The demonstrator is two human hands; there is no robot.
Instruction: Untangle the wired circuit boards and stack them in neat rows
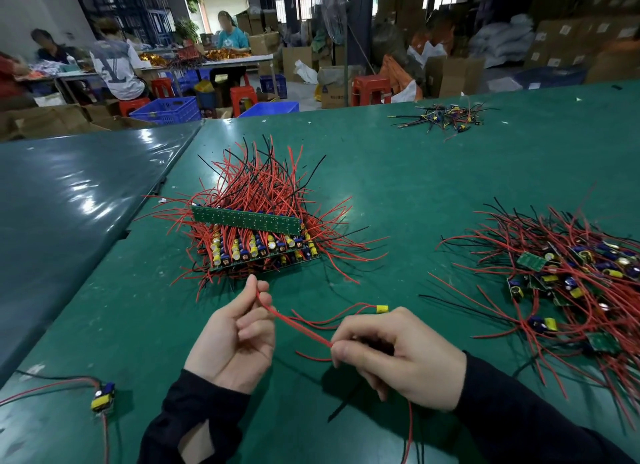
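While the left hand [235, 335] pinches the far end of a thin red insulated wire [294, 325] between curled fingers, the right hand [391, 363] closes around the small wired circuit board with a yellow component [382, 309], which peeks out beyond its knuckles. Ahead on the green table mat [398, 186] stands the neat stack of green boards with red and black leads [258, 233]; the unsorted tangled heap of wired boards [568, 280] lies to the right. Pulling too hard could strain a solder joint, and trailing leads might snag the stack.
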